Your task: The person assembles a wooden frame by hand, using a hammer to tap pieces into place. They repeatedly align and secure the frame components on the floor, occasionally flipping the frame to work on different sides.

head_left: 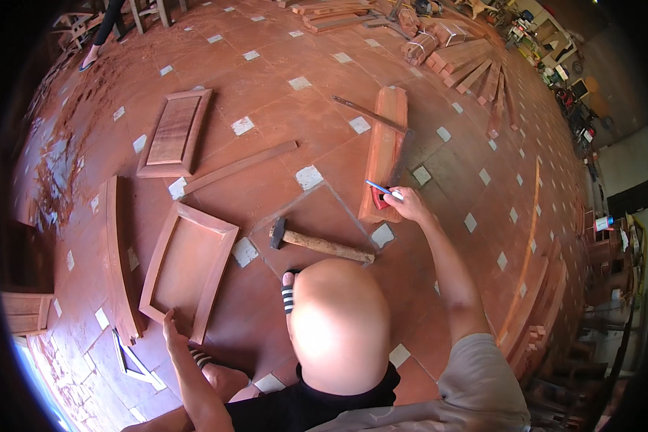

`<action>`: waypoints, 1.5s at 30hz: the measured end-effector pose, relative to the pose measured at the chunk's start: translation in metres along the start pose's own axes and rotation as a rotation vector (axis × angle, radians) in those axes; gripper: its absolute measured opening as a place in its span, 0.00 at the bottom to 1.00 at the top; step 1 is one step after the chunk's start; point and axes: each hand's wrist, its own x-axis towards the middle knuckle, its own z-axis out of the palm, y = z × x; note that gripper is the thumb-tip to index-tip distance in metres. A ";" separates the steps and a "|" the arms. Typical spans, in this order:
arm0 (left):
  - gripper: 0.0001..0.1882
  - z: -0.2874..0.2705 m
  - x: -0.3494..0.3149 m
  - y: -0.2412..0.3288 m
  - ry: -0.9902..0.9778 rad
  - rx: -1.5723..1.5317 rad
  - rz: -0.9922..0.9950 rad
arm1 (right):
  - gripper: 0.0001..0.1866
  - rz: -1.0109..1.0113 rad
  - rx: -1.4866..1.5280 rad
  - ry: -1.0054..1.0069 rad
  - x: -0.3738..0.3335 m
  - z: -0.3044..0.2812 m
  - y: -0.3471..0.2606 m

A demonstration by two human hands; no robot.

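While the left hand (171, 330) rests at the near lower rail of a framed wooden panel (196, 261), the right hand (409, 204) reaches out over the near end of a reddish timber block (376, 155). The right thumb and fingers pinch a slim blue pen (379, 188), its blue end directed to the left. Of the left hand, one digit is seen against the rail; whether the remaining fingers are spread or curled beneath it cannot be told. The panel lies flat on the tiled floor (266, 191), left of the person's bare knee (338, 317). Just below the right hand, a red item (380, 201) sits on the block, partly hidden by the hand. Further up, a dark narrow bar (358, 109) lies across the same block and projects past its left side. Between the panel and the block, a hammer (325, 246) lies on its side, head to the left and wooden handle to the right. Beyond the panel, a thin wooden strip (241, 168) lies at a slant, and a second framed panel (174, 135) lies farther off. Long timber pieces (115, 252) lie along the left side of the nearer panel.
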 end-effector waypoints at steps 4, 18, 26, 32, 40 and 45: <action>0.12 -0.003 0.003 0.000 -0.057 0.019 -0.017 | 0.27 -0.079 0.073 0.092 0.010 0.007 0.018; 0.10 -0.007 0.008 -0.004 -0.029 0.034 0.029 | 0.24 0.015 -0.189 0.377 0.024 0.011 0.004; 0.09 -0.016 0.018 -0.014 0.106 0.076 0.172 | 0.08 -0.264 -0.040 0.576 0.010 0.052 -0.077; 0.12 0.015 -0.028 -0.016 0.183 0.287 0.184 | 0.30 -0.235 -0.258 -0.136 -0.062 0.182 -0.135; 0.33 0.047 -0.096 -0.014 0.234 1.115 0.101 | 0.22 0.078 -0.185 -0.328 -0.048 0.226 -0.152; 0.43 0.058 -0.073 -0.022 0.299 1.456 0.462 | 0.20 -0.220 -0.163 -0.177 -0.062 0.237 -0.186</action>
